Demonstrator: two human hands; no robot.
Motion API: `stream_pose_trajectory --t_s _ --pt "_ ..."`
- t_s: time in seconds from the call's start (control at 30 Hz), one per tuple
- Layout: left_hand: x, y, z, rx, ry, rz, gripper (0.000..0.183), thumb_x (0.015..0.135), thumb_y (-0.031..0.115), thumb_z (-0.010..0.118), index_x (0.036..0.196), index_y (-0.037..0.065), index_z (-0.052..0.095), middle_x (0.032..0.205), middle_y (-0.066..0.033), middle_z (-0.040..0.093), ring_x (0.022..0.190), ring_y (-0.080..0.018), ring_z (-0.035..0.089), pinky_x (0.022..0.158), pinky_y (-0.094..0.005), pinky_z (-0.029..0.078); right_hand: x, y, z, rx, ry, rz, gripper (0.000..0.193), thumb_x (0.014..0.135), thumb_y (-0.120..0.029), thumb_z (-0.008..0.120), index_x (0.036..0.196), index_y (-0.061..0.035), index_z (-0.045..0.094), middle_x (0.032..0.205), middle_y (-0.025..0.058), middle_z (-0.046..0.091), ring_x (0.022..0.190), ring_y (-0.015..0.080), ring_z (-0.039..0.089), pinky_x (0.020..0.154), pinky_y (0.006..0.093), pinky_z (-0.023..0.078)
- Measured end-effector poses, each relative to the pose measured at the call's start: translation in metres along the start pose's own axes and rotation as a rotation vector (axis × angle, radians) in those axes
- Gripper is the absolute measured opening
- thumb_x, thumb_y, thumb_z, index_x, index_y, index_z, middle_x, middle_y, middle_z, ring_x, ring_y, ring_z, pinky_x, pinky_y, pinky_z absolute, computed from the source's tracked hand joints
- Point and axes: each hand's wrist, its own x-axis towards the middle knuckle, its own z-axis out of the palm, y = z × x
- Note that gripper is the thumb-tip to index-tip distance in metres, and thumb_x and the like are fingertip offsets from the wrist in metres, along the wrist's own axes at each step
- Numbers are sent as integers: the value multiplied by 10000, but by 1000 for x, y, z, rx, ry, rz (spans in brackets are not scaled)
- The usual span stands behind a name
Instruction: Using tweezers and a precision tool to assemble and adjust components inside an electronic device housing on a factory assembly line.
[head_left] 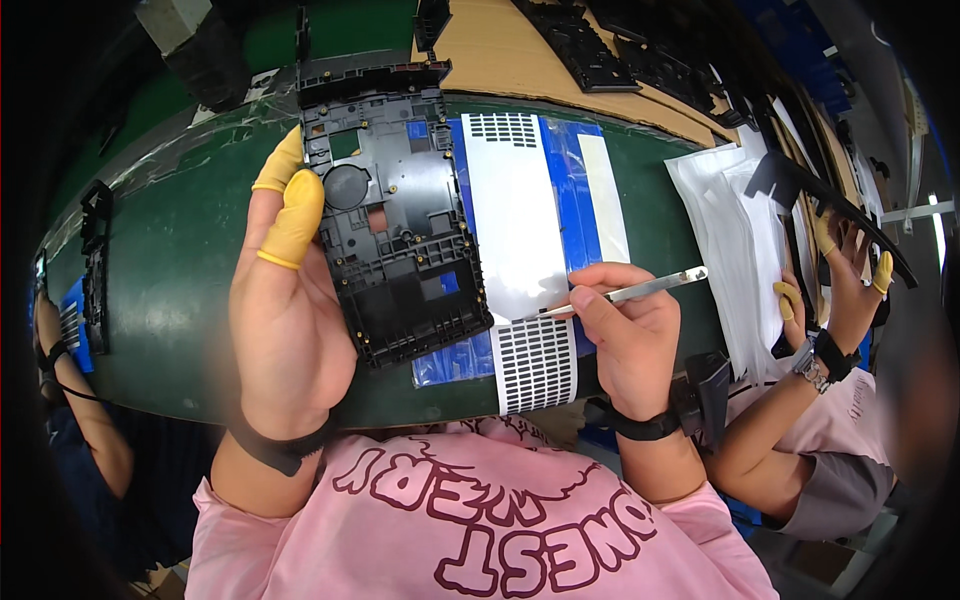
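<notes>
My left hand (285, 320), with yellow finger cots (293, 220) on two fingers, grips a black plastic housing (400, 250) by its left edge and holds it tilted up above the table. Ribs, cut-outs and small brass-coloured inserts show on the housing's inner face. In my right hand (635, 335) is a pair of metal tweezers (655, 285), pinched between thumb and fingers. Their tips are at the upper edge of rows of small black stickers (538, 365) on a white backing strip (515, 220). Whether a sticker is between the tips cannot be made out.
Blue sheeting (440, 368) lies under the strip on the green table (180, 290). Cardboard (480, 60) with black plastic parts (575, 45) is at the back. White sheets (710, 220) stand to the right, beside a co-worker's raised hand (850, 265). Another person's arm (95, 420) shows far left.
</notes>
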Motion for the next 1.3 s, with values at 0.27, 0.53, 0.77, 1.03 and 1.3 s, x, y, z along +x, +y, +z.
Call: stream_pose_trajectory --t_s 0.27,0.53,0.77,1.03,1.3 --pt "-2 -2 1 34 -5 -52 379 905 179 386 1259 46 351 1128 -54 491 960 -130 491 828 -276 419 0 -3 4 -21 -11 12 152 766 66 537 918 75 548 764 123 607 682 146 599 619 225 474" --pt "-9 -4 7 -63 -121 -156 359 900 153 392 1239 39 366 1118 -62 495 950 -130 492 824 -276 415 -4 -56 27 192 -91 -205 193 772 34 554 957 78 519 756 131 615 701 170 606 662 258 483" --pt "-17 -3 14 -125 -90 -216 390 897 184 417 1249 29 350 1156 -88 482 1050 -168 475 896 -302 391 10 -47 60 125 -173 -210 225 776 23 584 989 65 524 795 103 620 737 121 592 673 206 466" --pt "-15 -7 12 -174 -129 -237 407 889 199 439 1246 29 344 1156 -89 480 1065 -170 461 914 -307 372 15 -40 58 220 -138 -204 228 771 34 578 987 79 521 790 111 613 729 149 598 693 244 483" --pt "-14 -8 13 -147 -114 -207 413 886 198 443 1246 25 337 1164 -93 473 1072 -174 457 916 -310 370 19 -39 58 222 -164 -206 223 773 36 575 985 81 522 794 117 617 730 156 603 697 243 483"
